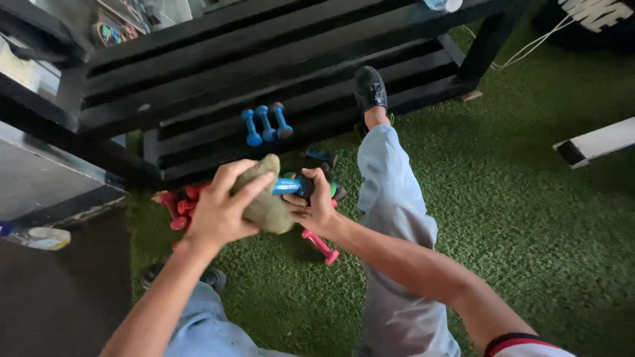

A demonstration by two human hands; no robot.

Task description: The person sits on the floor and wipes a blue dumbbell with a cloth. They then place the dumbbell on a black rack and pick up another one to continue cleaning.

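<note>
Dumbbell [290,186], small, blue, probably stiff and weighty, is gripped at its middle by the right hand [316,206] while the left hand [221,211] clutches a soft cloth [268,201] against it.

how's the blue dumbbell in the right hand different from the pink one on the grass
The blue dumbbell is held off the ground in the right hand, with the left hand pressing an olive-green cloth against it; the pink dumbbell lies untouched on the green turf. Blue against pink. The blue one is largely hidden by cloth and fingers; the pink one mostly shows. Both look like small hand weights.
</note>
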